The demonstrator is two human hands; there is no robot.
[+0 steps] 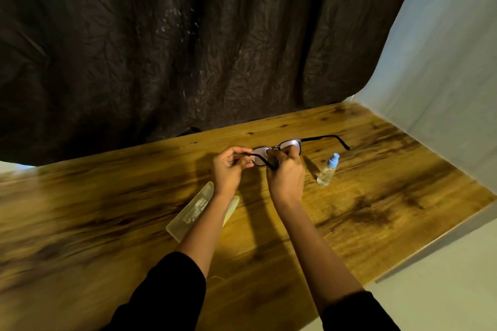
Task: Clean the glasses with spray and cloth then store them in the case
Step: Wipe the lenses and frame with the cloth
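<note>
At frame centre the left hand (pixel 230 168) pinches a temple of the glasses (pixel 291 145), the right hand (pixel 285 176) pinches the frame; to their right a bottle (pixel 326 173) holds clear liquid; the case (pixel 191 212) lies lower left

The glasses (pixel 290 144) sit between the two hands, above the surface (pixel 376 196). The left hand (pixel 230 166) pinches one temple and the right hand (pixel 286 177) grips the front, while the other temple reaches out past the right hand, farther right. The spray bottle (pixel 327 170) sits on the surface just right of the right hand. The glasses case (pixel 192 209) lies on the surface nearer the person than the left hand, partly under that forearm. A curtain (pixel 188 48) hangs beyond both hands, behind the surface's far edge.
</note>
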